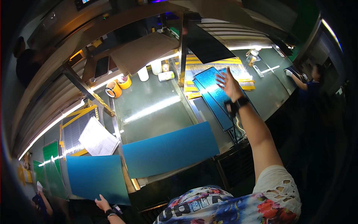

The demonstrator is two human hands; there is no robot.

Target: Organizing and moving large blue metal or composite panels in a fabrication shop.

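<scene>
My right hand (230, 86) is raised over a stack of glossy blue sheets (213, 98) at the right, its fingers spread and holding nothing. Whether it touches them I cannot tell. At the lower left my left hand (102, 204) is at the near edge of a matte blue sheet (95, 175), thumb and fingers apart. No grip on that sheet shows. Between my hands another matte blue sheet (171, 150) lies along the front of the glass-topped table (154, 108). Dark bands circle both my wrists.
White papers (99, 137) lie beyond the left sheet. Orange tape rolls (113, 90), a white cup (143, 74) and a phone (101, 67) are farther back. A metal post (182, 52) rises behind the table. Green sheets (52, 171) lie far left. Co-workers' gloved hands (288, 72) show at both sides.
</scene>
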